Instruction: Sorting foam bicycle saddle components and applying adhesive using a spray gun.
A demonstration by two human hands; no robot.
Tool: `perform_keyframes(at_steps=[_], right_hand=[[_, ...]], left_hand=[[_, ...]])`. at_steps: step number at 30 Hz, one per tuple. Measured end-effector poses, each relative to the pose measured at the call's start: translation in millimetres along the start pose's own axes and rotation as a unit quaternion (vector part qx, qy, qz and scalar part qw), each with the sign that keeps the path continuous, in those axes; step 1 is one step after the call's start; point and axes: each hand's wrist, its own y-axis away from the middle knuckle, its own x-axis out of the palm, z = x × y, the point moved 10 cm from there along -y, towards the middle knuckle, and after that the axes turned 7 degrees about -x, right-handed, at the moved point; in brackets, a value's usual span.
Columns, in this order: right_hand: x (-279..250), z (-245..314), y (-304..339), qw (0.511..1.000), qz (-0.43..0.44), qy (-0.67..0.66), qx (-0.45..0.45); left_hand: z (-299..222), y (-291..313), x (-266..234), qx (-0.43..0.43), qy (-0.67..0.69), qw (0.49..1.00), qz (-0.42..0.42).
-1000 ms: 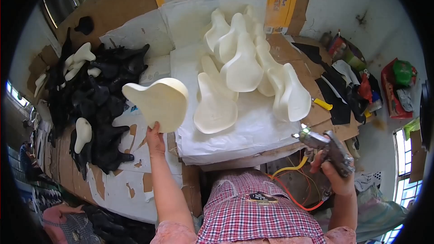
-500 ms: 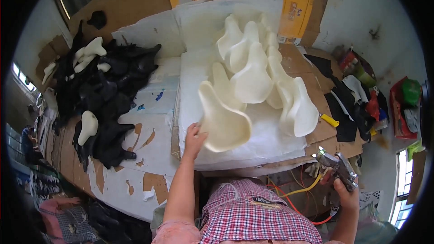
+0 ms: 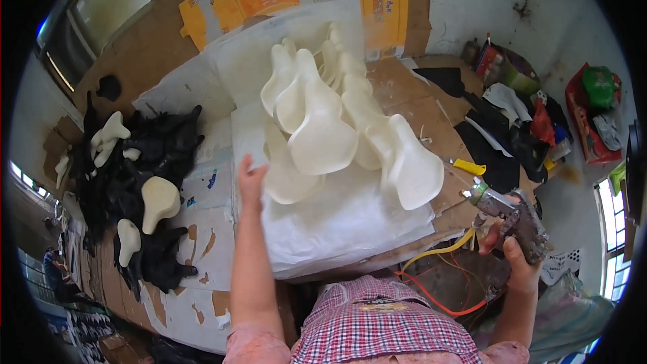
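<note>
Cream saddle shapes lie on the white sheet. At its left edge, the left hand is empty and loose. Right of the sheet, the right hand grasps a spray gun.

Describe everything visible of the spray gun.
The spray gun looks metallic: a grey, dark-stained body, with a greenish ring behind the nozzle. The right hand grips it in the air, right of the white sheet, its nozzle pointing toward the picture's left. A yellow hose appears to join it below the nozzle. No spray shows; the hand partly hides its handle.
</note>
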Motion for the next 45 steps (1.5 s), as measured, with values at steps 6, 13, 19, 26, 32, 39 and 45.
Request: perform_keyframes(at_steps=[6, 13, 19, 26, 32, 39, 45], right_hand=[[16.3, -23.2, 7.6, 0.982, 0.167, 0.027, 0.082], [4.0, -33.4, -19.9, 0.976, 0.168, 0.117, 0.069], [-6.1, 4.7, -52.7, 1.0, 0.003, -0.01, -0.006], [-6.5, -30.1, -62.9, 0.984, 0.159, 0.023, 0.071], [4.5, -30.4, -107.8, 0.982, 0.18, -0.017, 0.054], [29.7, -13.6, -145.7, 0.992, 0.125, -0.013, 0.006], [54.3, -21.5, -131.3, 0.973, 0.196, 0.112, 0.043]], left_hand=[[-12.8, -6.8, 82.7, -0.015, -0.12, 0.991, 0.048], [-109.7, 13.5, 30.2, 0.022, 0.408, 0.91, 0.069], [-73.7, -77.9, 84.7, -0.031, 0.042, 0.999, 0.012], [-63.0, -78.2, 114.6, -0.065, -0.112, 0.99, -0.053], [-116.8, -47.1, 65.0, 0.015, 0.21, 0.977, -0.039], [-98.5, -116.0, 9.9, -0.01, 0.169, 0.984, -0.05], [-58.0, -150.0, 72.4, -0.126, -0.081, 0.989, -0.004]])
